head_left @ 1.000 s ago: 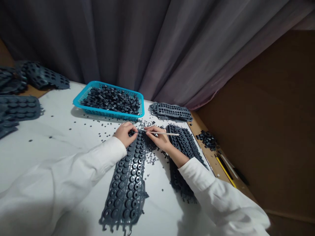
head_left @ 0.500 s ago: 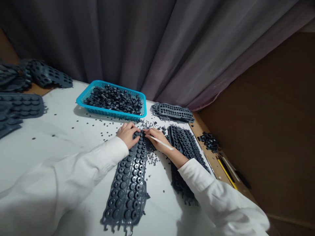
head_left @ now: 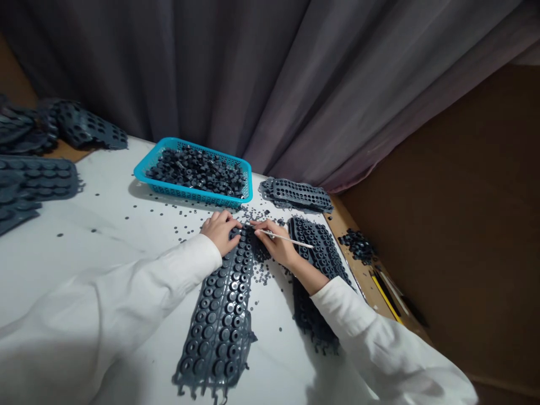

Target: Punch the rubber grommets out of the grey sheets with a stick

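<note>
Dark grey, knobbed sheet point(head_left: 219, 315) lies on the white table point(head_left: 126, 247) in the head view, its far end under and between the hands, the rest reaching toward me. I see the left hand point(head_left: 218, 232) with its fingers parted and resting on that far end; whether they pinch something, I cannot tell. The right hand point(head_left: 276, 242) grips a thin white stick point(head_left: 295, 242) like a pen, just beside the left fingers. The stick's working tip is hidden, so I judge that one slip could poke the left fingers. If the left hand presses weakly, the sheet may slide or lift. Beyond the left hand is the blue basket point(head_left: 192, 195); a careless push outward could knock it. Small loose bits point(head_left: 264, 274), near the right wrist, could scatter under a sweeping sleeve.
</note>
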Motion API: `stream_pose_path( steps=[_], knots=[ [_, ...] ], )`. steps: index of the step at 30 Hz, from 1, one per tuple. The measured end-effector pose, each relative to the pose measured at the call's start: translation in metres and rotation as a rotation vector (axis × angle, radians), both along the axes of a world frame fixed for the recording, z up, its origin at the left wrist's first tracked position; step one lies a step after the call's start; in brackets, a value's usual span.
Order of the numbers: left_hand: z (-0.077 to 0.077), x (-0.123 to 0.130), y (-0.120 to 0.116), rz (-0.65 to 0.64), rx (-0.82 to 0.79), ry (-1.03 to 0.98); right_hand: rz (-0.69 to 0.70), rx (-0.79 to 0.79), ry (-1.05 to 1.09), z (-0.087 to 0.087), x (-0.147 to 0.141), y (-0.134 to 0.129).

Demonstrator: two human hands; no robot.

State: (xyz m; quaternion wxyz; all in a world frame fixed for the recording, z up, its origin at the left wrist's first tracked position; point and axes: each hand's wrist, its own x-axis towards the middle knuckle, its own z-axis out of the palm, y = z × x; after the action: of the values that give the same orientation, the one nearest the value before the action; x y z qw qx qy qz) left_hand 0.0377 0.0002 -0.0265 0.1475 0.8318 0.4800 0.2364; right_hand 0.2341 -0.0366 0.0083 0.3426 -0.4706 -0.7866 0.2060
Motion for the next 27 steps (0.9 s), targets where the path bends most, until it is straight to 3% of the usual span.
stream_pose_path(
  steps=[3, 7, 13, 16, 23, 27],
  knots=[
    [0.0, 0.0, 0.0, 0.002, 0.0, 0.004, 0.054, -0.08, 0.08, -0.003, -0.004, -0.006],
    [0.002, 0.0, -0.001, 0.004, 0.0, 0.011, 0.073, -0.069, 0.066, -0.008, -0.005, -0.006],
    [0.001, 0.0, -0.001, 0.002, 0.006, 0.014, 0.183, 0.083, -0.222, -0.007, -0.003, -0.002],
    [0.001, 0.0, -0.001, 0.005, 0.007, 0.01, 0.175, 0.134, -0.325, -0.007, -0.001, 0.002],
    [-0.001, 0.0, 0.0, -0.002, 0.008, -0.004, -0.009, 0.128, -0.205, -0.004, 0.006, 0.004],
    [0.0, -0.001, 0.0, -0.007, 0.001, -0.031, 0.032, -0.003, -0.032, 0.0, 0.001, -0.011]
  ],
)
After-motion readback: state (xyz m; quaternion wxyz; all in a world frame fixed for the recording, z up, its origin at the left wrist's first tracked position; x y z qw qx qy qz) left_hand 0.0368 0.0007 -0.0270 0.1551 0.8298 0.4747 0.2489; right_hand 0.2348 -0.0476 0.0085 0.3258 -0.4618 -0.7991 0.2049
